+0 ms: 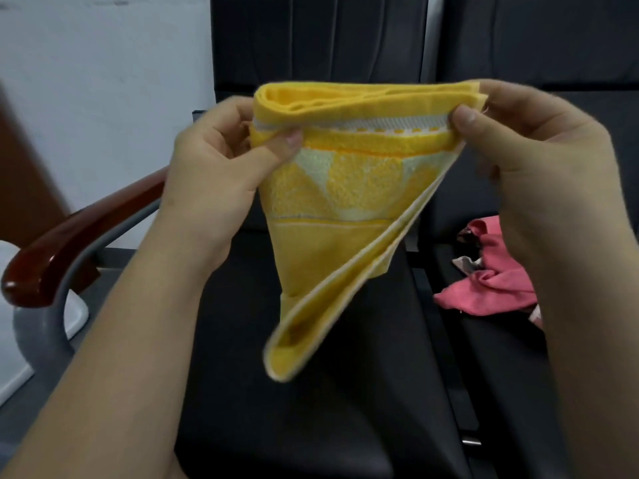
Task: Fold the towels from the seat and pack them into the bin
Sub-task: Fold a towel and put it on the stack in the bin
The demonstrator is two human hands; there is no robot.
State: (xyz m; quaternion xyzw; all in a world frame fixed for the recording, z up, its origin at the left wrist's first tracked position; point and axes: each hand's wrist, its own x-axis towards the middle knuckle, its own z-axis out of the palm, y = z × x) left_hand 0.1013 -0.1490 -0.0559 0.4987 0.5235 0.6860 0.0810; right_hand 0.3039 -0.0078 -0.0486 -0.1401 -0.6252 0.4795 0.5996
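At the far left edge of the frame, below the armrest, lies a white smooth-rimmed object (14, 357); only a slice of it shows, so whether it is the bin, and what it holds, cannot be told. The task's yellow towel (332, 188) is in the air at the centre of the frame, folded into several layers and held up by both hands above the black seat (311, 409). The left hand (221, 167) pinches the towel's upper left corner, its thumb (280, 146) pressed on the front face and the other fingers hidden behind the cloth. The right hand (539, 167) pinches the upper right corner the same way, with its thumb (470, 122) on the near side. The folded top edge runs level between the two hands, and the rest hangs down, narrowing to a loose point at lower centre, where the pale hems gape apart. A white woven band and a paler pattern cross the front. At the right of the frame a crumpled pink towel (498, 281) lies on the neighbouring black seat (511, 375), well apart from the yellow one. At the left a glossy red-brown wooden armrest (79, 236) sits on a curved grey metal frame (41, 326). Dark padded seat backs (311, 39) fill the top of the frame, and a white wall (103, 63) fills the upper left.
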